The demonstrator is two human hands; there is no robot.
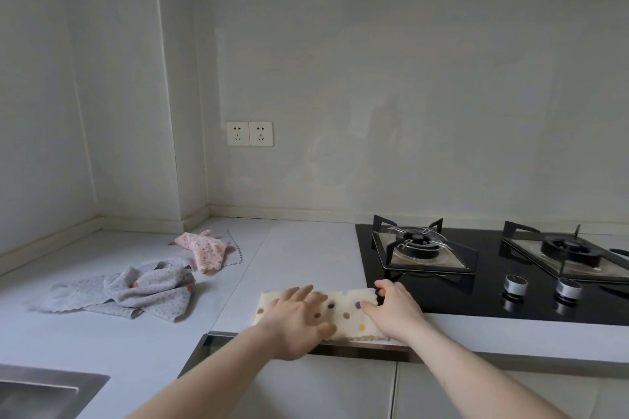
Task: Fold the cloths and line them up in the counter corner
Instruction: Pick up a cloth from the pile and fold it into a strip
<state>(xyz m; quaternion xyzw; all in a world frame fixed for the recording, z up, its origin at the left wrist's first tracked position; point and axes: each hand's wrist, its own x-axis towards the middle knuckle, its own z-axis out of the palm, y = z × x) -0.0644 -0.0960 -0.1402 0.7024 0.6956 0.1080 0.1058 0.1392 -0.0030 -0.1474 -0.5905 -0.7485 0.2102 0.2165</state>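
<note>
A cream cloth with coloured dots (343,309) lies folded into a long strip at the counter's front edge, just left of the stove. My left hand (296,313) presses flat on its left half, fingers spread. My right hand (394,306) pinches the strip's right end between thumb and fingers. A crumpled grey dotted cloth (136,292) lies on the counter to the left. A pink dotted cloth (204,250) sits unfolded behind it, on top of a thin grey cloth (235,248), near the counter corner.
A black gas stove (493,269) with two burners and two knobs fills the right side of the counter. A steel sink (44,391) is at the lower left. Two wall sockets (249,133) sit above the counter (299,248).
</note>
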